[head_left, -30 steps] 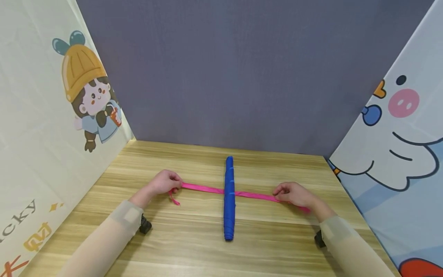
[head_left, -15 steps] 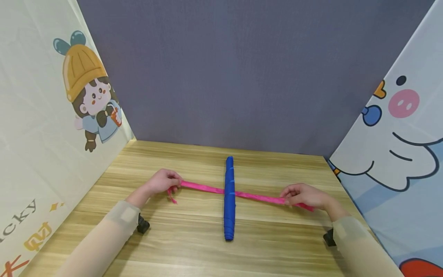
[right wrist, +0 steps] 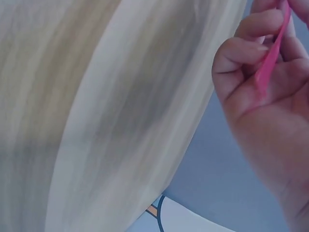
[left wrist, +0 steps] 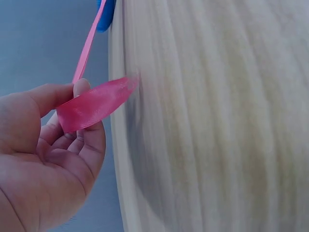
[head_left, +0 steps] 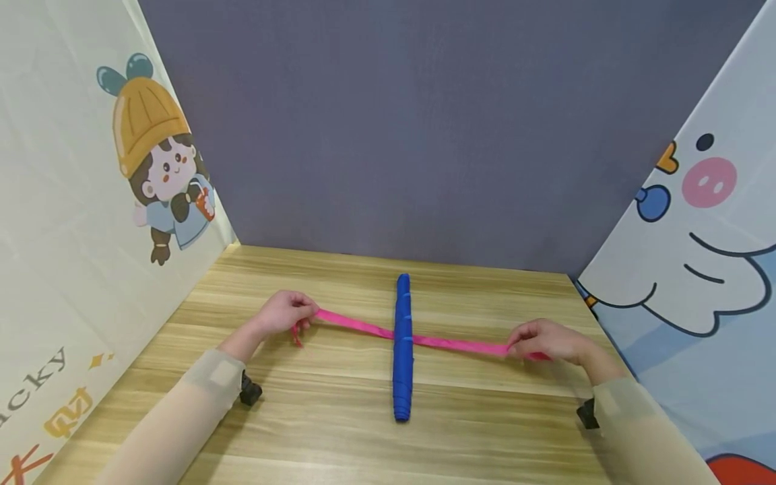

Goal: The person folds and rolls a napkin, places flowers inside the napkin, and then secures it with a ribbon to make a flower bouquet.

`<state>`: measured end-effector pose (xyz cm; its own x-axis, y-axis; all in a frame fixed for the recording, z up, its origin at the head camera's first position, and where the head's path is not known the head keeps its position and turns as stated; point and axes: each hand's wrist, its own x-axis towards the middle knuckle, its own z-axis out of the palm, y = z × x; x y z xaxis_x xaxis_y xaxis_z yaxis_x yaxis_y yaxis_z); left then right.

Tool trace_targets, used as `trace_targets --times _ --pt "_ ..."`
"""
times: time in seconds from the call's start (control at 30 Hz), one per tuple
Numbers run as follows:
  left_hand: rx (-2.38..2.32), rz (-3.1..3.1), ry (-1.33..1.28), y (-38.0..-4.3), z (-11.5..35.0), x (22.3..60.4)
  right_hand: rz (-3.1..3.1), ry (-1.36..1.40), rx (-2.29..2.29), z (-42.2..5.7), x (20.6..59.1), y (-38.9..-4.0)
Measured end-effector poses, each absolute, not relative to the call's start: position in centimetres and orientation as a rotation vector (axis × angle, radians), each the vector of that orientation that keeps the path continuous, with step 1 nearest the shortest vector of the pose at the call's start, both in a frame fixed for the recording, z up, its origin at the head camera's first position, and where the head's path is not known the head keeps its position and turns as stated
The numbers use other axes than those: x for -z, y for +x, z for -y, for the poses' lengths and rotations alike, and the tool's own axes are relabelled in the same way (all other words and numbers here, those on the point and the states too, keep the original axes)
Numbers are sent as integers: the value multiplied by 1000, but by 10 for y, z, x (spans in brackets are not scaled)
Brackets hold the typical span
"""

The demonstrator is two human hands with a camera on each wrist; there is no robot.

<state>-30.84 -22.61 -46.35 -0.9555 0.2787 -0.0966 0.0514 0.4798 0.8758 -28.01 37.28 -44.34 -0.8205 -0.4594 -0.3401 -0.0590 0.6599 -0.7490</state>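
Note:
A blue rolled-up bundle point(head_left: 403, 364), seemingly of cloth, lies lengthwise at mid-table, pointing away from me. Beneath it crosses a pink ribbon point(head_left: 354, 325), stretched out to both sides. My left hand point(head_left: 283, 314) pinches the ribbon on the left between thumb and fingers, and a short tail point(left wrist: 96, 105) hangs past the grip in the left wrist view. On the right, my right hand point(head_left: 550, 342) pinches the other side near its end. Its tail point(right wrist: 270, 67) runs down across the palm in the right wrist view. Both ribbon sides rise slightly from the bundle toward the hands.
The wooden table point(head_left: 303, 417) ends at a grey back panel point(head_left: 400, 135). Printed cloth panels stand at the left point(head_left: 54, 202) and right point(head_left: 715, 283). A small black wrist device point(head_left: 250, 391) sits under the left cuff, and another point(head_left: 587, 413) under the right.
My right hand has moved right along the ribbon, closer to its end. My left hand has shifted slightly away from me, raising its side. The blue bundle has stayed in place.

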Motion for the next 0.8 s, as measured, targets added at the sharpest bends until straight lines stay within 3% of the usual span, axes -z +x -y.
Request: trace_targets --times 0.33,0.8 --pt "-1565 -2472 272 -311 228 453 -2484 -363 1252 -372 436 -282" --pt "-1719 -2486 377 -313 213 432 -2634 -370 1413 -328 418 -279"
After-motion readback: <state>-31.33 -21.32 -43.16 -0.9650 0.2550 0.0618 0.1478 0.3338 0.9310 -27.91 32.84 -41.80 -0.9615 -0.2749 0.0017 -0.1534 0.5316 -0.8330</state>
